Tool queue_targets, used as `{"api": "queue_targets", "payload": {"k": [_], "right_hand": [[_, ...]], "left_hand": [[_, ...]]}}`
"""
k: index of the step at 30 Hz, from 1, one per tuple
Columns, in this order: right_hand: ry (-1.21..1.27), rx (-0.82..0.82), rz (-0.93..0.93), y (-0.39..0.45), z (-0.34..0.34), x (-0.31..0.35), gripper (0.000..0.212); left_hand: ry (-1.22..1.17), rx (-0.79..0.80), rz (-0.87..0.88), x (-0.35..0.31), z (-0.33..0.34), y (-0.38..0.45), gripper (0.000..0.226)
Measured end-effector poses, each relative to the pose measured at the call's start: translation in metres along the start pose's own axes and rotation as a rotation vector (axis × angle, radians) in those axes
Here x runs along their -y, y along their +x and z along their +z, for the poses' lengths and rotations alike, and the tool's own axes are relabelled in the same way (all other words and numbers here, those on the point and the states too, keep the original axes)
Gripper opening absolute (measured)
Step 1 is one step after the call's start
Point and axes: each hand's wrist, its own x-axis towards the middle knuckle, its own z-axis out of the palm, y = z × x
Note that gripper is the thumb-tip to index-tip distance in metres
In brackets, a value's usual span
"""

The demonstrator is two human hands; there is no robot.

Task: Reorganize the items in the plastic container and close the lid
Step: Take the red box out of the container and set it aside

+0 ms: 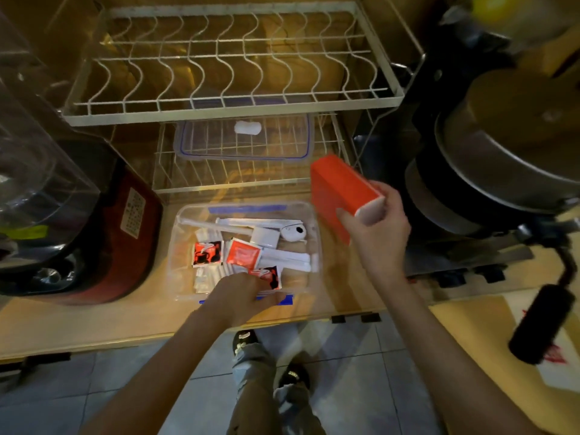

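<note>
A clear plastic container (185, 227) with blue clips stands on the wooden counter, open, holding red-and-black sachets (207, 252), a red packet (243, 254), white wrapped sticks and a small white round item. My left hand (241, 298) reaches over its near rim, fingers curled on the sachets at the front. My right hand (375, 233) holds an orange box (340, 183) in the air just right of the container. The clear lid (244, 138) with blue trim lies on the lower wire shelf behind.
A white wire dish rack (232, 67) stands behind the container. A dark red cooker (103, 243) sits at the left, stacked metal pans (502, 158) with a black handle (539, 324) at the right. The counter edge and tiled floor lie below.
</note>
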Motion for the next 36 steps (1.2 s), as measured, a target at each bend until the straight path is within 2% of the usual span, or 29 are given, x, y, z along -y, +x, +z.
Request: {"api": "queue_targets", "payload": {"k": [2,5,8,10,13,17,20,26,29,32,36], "right_hand": [[-0.129,-0.029,0.004,-0.006,0.002,-0.012,0.065],[-0.297,0.052,-0.080,-0.015,0.012,-0.043,0.068],[-0.495,0.059,-0.292,-0.018,0.024,-0.075,0.060],[-0.664,0.088,-0.415,-0.018,0.030,-0.090,0.052],[-0.890,0.237,-0.554,-0.013,0.036,-0.107,0.056],[-1.018,0.380,-0.582,-0.010,0.042,-0.120,0.070],[-1.046,0.428,-0.557,-0.009,0.043,-0.124,0.070],[-0.967,0.450,-0.530,-0.007,0.043,-0.126,0.065],[-0.827,0.470,-0.499,-0.010,0.041,-0.124,0.058],[-0.535,0.486,-0.330,-0.004,0.036,-0.113,0.049],[-0.136,0.381,0.019,0.009,0.025,-0.082,0.036]], "left_hand": [[-0.016,0.002,0.002,0.000,0.001,0.004,0.089],[-0.039,-0.003,-0.011,0.002,0.001,0.005,0.099],[-0.052,-0.031,-0.020,0.004,0.001,0.002,0.087],[-0.033,-0.052,-0.020,0.005,0.003,-0.001,0.094],[0.015,-0.072,-0.026,0.008,0.004,-0.003,0.085],[0.067,-0.049,-0.022,0.008,0.003,-0.001,0.084],[0.089,-0.056,-0.032,0.009,0.004,0.000,0.089],[0.122,-0.053,-0.048,0.006,0.004,0.002,0.084],[0.130,-0.032,-0.079,0.004,0.002,0.001,0.083],[0.123,-0.017,-0.113,0.000,0.001,0.001,0.079],[0.098,0.022,-0.152,-0.005,-0.004,0.000,0.080]]}}
